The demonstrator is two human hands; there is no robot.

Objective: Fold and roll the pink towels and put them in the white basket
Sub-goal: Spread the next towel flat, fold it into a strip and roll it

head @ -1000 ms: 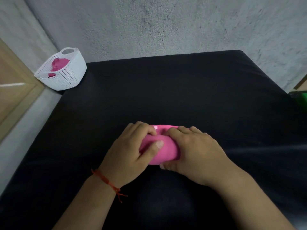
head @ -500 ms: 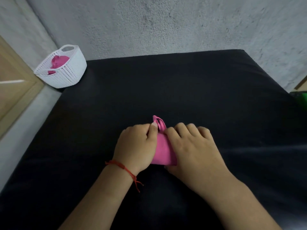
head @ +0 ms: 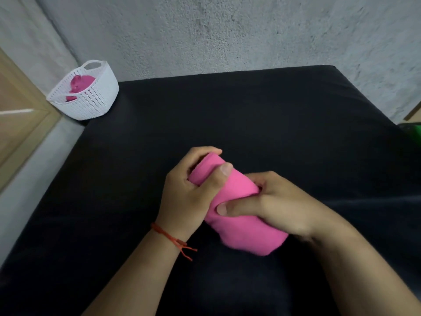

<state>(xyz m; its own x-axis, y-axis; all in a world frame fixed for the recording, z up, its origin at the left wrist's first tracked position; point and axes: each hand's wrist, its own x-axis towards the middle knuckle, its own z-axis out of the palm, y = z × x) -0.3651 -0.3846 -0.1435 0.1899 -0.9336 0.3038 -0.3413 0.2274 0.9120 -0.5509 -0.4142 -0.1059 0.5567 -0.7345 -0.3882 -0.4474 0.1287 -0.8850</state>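
Rough grey wall (head: 227, 30) at the back, w/ a wide surface under a black cover (head: 250, 110) filling most of the view. Wooden panel (head: 20, 106) ran along the left edge & a bit of sth green (head: 415, 133) showed at the far right, too cut off to ID.

The white basket (head: 95, 99) sat at the far-left corner of the black cover, close to the wall, handles up. Inside it lay pink towels (head: 79, 84), bunched; the count couldn't be told.

Near the middle-front, both hands held one rolled pink towel (head: 241, 201), well apart from the basket. The roll lay slanted, far end pointing up-left, near end down-right. Left hand (head: 189, 190) was wrapped round the far end, fingers curled over the top & thumb (head: 224, 172) pressed on the roll's side. Right hand (head: 280, 206) clamped the mid part from the right, thumb (head: 227, 208) lying across the front, fingers curled behind. The two hands sat close, nearly touching at the thumbs. Whether the roll's low end rested on the cover couldn't be told.

A red string bracelet (head: 173, 238) w/ loose knotted ends circled the left wrist.
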